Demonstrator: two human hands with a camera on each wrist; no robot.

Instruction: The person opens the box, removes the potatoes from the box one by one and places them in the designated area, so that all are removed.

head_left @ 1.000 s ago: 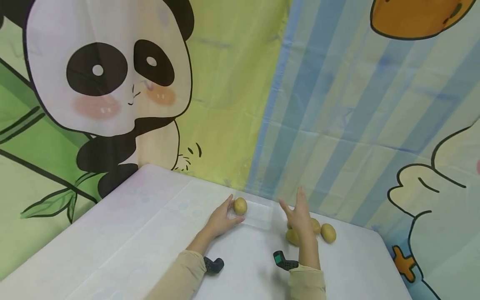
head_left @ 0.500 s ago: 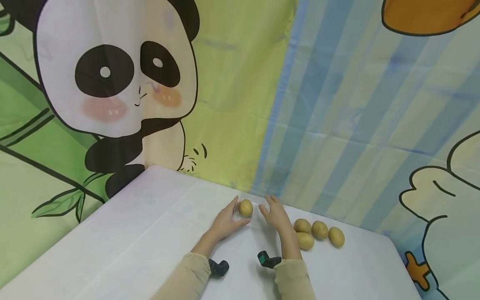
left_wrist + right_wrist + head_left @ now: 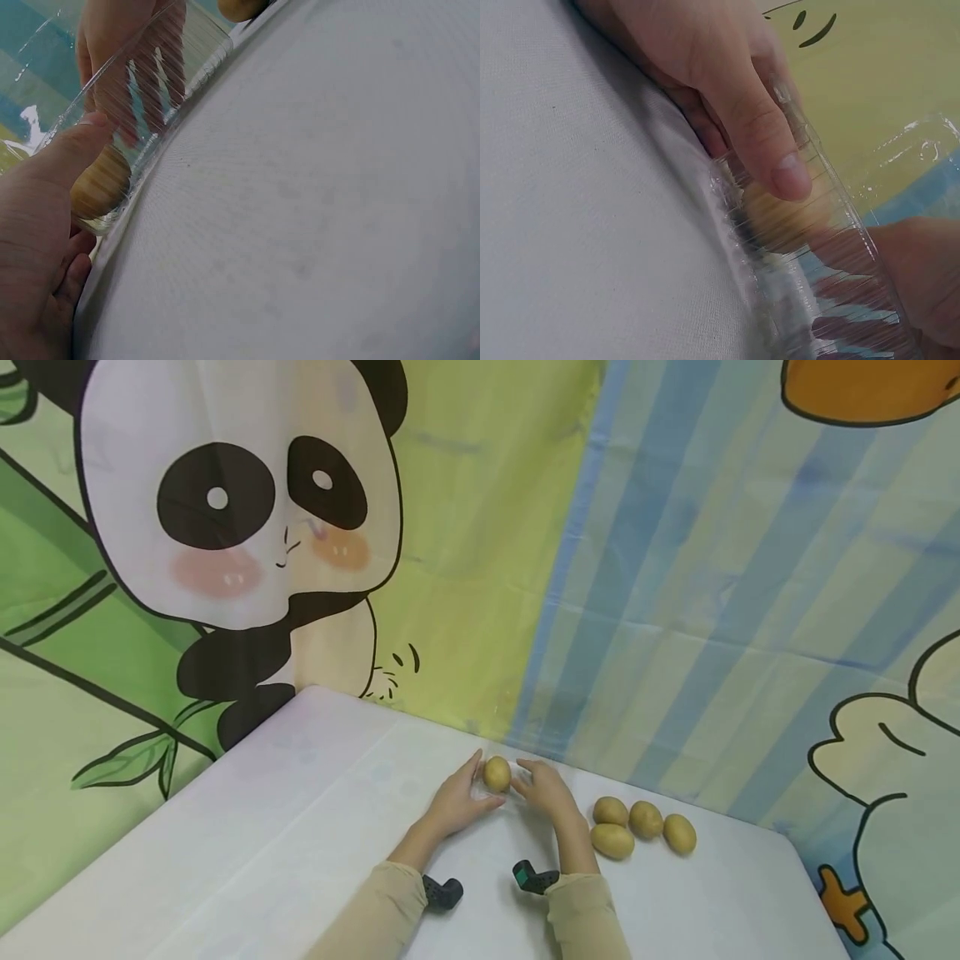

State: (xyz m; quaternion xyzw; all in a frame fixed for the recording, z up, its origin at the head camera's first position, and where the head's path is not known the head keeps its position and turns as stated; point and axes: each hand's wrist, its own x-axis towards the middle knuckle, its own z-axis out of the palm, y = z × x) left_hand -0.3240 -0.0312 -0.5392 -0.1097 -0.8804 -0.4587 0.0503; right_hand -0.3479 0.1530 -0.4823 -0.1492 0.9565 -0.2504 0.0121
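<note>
A clear ribbed plastic container [image 3: 202, 49] lies on the white table, hard to make out in the head view. My left hand [image 3: 456, 799] grips its left end, thumb over the near rim in the left wrist view. One yellow-brown potato [image 3: 497, 774] sits inside, close to that hand. My right hand [image 3: 547, 791] reaches into the container from the right. Its fingers, seen through the wall in the left wrist view, hang fairly straight beside the potato. In the right wrist view the ribbed wall partly covers both the potato [image 3: 784, 214] and the right hand [image 3: 922, 266].
Several more potatoes [image 3: 612, 842] form a group on the table, right of my right forearm. The table [image 3: 300, 827] meets a printed curtain [image 3: 465, 610] with a panda along its back edge. Black devices [image 3: 444, 893] are strapped at both wrists.
My right hand has moved left, from above the potato group to the container, and its fingers have come close to the potato inside. The left hand keeps its grip; the head view has shifted slightly.
</note>
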